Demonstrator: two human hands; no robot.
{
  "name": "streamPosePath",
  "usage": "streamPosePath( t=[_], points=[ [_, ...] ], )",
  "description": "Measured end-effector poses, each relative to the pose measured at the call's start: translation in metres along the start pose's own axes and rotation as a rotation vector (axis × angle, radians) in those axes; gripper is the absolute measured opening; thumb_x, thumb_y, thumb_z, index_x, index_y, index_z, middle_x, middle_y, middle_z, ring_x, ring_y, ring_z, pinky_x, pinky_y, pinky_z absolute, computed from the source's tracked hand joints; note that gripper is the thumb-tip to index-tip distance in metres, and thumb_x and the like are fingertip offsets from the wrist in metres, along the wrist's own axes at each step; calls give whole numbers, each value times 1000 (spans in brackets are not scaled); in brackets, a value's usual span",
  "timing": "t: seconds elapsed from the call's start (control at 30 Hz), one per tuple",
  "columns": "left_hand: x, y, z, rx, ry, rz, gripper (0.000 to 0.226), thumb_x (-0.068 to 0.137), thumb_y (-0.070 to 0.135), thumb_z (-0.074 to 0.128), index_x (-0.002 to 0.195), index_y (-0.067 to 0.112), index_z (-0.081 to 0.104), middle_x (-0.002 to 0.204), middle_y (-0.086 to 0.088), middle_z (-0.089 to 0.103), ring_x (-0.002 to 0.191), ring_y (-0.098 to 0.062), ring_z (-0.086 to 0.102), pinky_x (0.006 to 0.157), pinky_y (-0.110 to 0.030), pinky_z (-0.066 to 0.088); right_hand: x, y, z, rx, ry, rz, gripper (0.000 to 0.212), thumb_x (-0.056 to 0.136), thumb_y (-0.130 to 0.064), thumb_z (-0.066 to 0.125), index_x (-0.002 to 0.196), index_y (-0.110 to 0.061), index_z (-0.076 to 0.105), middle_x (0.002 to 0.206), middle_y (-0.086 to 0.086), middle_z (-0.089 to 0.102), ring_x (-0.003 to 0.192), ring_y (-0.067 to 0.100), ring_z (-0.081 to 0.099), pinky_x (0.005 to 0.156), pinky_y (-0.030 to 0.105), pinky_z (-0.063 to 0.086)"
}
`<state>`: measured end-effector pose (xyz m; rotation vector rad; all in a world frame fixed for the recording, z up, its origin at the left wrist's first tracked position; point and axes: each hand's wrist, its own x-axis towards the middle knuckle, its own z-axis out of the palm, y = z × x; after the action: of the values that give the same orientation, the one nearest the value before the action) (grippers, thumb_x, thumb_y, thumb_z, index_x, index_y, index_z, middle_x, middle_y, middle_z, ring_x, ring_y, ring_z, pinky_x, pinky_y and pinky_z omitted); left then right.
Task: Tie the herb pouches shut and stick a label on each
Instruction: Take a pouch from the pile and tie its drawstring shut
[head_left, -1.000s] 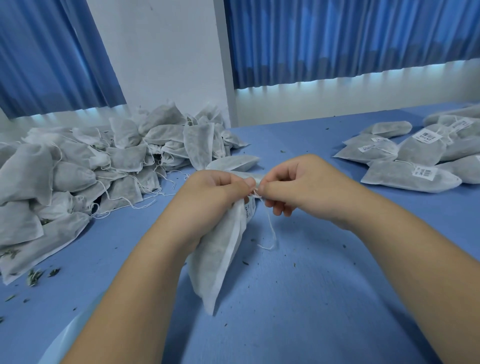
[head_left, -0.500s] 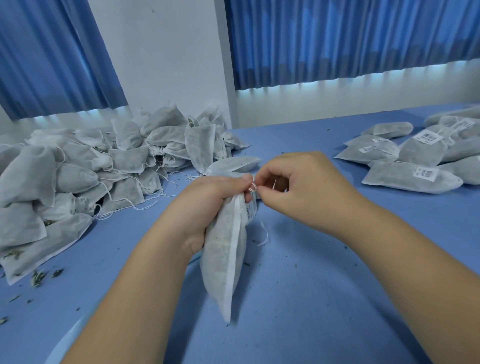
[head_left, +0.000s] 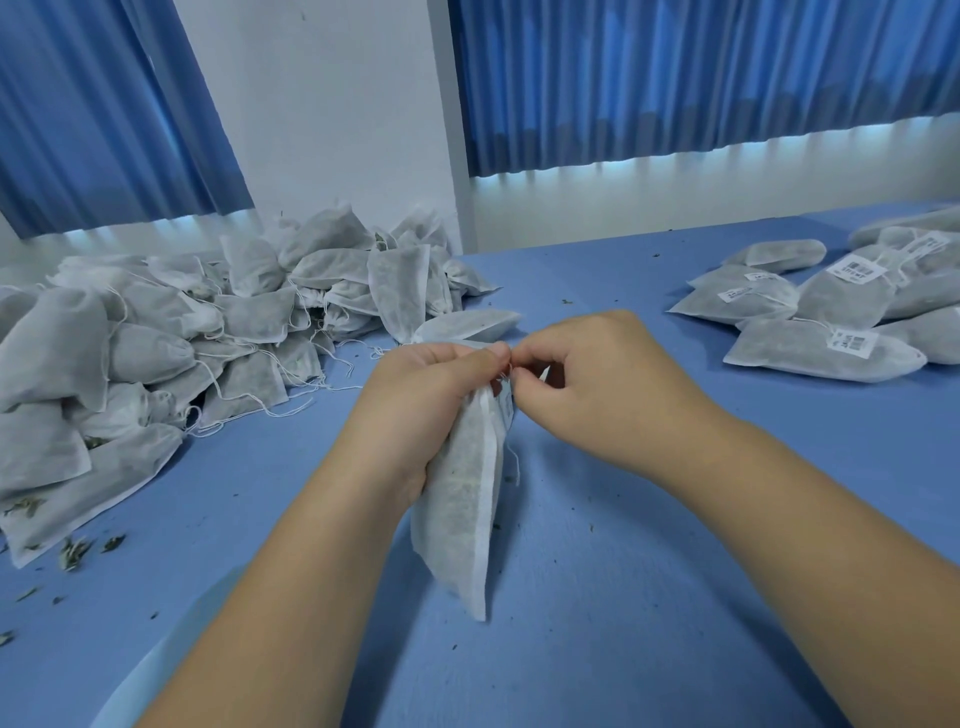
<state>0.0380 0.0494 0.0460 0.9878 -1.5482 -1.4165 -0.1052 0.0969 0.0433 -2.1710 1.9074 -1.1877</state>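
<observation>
A white fabric herb pouch (head_left: 462, 509) hangs upright over the middle of the blue table (head_left: 675, 597). My left hand (head_left: 421, 400) grips its gathered neck. My right hand (head_left: 597, 384) pinches the thin white drawstring (head_left: 511, 462) right at that neck, fingertips against my left thumb. A loose end of the string dangles beside the pouch. A label (head_left: 505, 402) with print shows on the pouch just under my fingers, partly hidden.
A large heap of unlabelled pouches (head_left: 171, 353) with loose strings covers the table's left side. Several flat pouches bearing barcode labels (head_left: 826, 343) lie at the right. Herb crumbs (head_left: 78, 548) are scattered on the table near the left heap. Blue curtains hang behind.
The pouch has swung from a slant to hang nearly straight down. My right hand's fingers have worked the string at the neck, and the dangling loop has shortened.
</observation>
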Motion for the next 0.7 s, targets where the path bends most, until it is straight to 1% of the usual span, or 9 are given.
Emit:
streamPosePath(
  t=[0.03, 0.1, 0.17, 0.23, 0.33, 0.47, 0.57, 0.6, 0.7],
  points=[
    [0, 0, 0, 7, 15, 3, 32, 89, 21, 70, 58, 13, 65, 52, -3, 58, 43, -11, 52, 44, -17, 42, 0, 1, 0, 35, -7, 5, 18, 86, -20, 58, 81, -24, 75, 61, -7, 62, 61, 12, 56, 60, 31, 48],
    [1, -1, 0, 18, 30, 8, 33, 88, 22, 71, 56, 15, 66, 52, -1, 58, 44, -11, 52, 45, -17, 42, 0, 2, -2, 124, -14, 28, 18, 85, -19, 60, 81, -25, 76, 56, -17, 59, 56, 7, 53, 51, 20, 42],
    [1, -1, 1, 39, 37, 17, 33, 88, 23, 72, 56, 16, 67, 53, 0, 59, 46, -11, 51, 46, -18, 42, -1, 1, -2, 156, -25, 48, 17, 86, -21, 62, 76, -27, 75, 52, -23, 56, 53, 3, 51, 49, 15, 38],
    [0, -1, 1, 68, 46, 28, 29, 87, 25, 72, 60, 15, 70, 57, -1, 59, 50, -12, 51, 50, -21, 42, 0, 0, -2, 138, -30, 55, 20, 87, -23, 62, 72, -30, 72, 52, -18, 57, 56, 5, 56, 50, 18, 41],
    [0, -1, 2, 96, 57, 37, 26, 86, 27, 73, 65, 11, 72, 61, -5, 59, 54, -15, 51, 56, -26, 41, 1, 1, -3, 95, -28, 56, 23, 89, -22, 61, 68, -31, 66, 58, -9, 60, 64, 13, 63, 63, 31, 48],
    [-2, -1, 3, 136, 48, 56, 28, 86, 28, 74, 70, 5, 72, 72, -12, 61, 66, -19, 52, 66, -33, 41, 0, 1, -2, -41, -24, 23, 20, 90, -26, 59, 70, -23, 63, 59, -10, 54, 62, 9, 53, 59, 32, 44],
    [-2, 0, 2, 178, 32, 74, 26, 85, 30, 74, 65, 13, 72, 70, -10, 60, 65, -18, 49, 64, -31, 39, 0, 1, -3, -97, -35, 5, 23, 88, -23, 56, 66, -21, 54, 59, -10, 50, 64, 11, 51, 61, 35, 45],
    [-2, 0, 2, 183, 20, 73, 26, 85, 30, 74, 63, 15, 72, 69, -9, 61, 63, -18, 50, 63, -30, 40, 0, 0, -3, -86, -32, 11, 23, 86, -23, 56, 64, -22, 52, 58, -10, 50, 63, 9, 50, 59, 33, 44],
    [-2, 1, -2, 156, -17, 51, 33, 87, 28, 72, 55, 20, 71, 57, 3, 63, 49, -10, 51, 52, -19, 42, 0, -1, -6, 126, 38, 97, 18, 78, -18, 59, 60, -19, 56, 50, -12, 54, 51, 8, 49, 48, 17, 37]
  ],
)
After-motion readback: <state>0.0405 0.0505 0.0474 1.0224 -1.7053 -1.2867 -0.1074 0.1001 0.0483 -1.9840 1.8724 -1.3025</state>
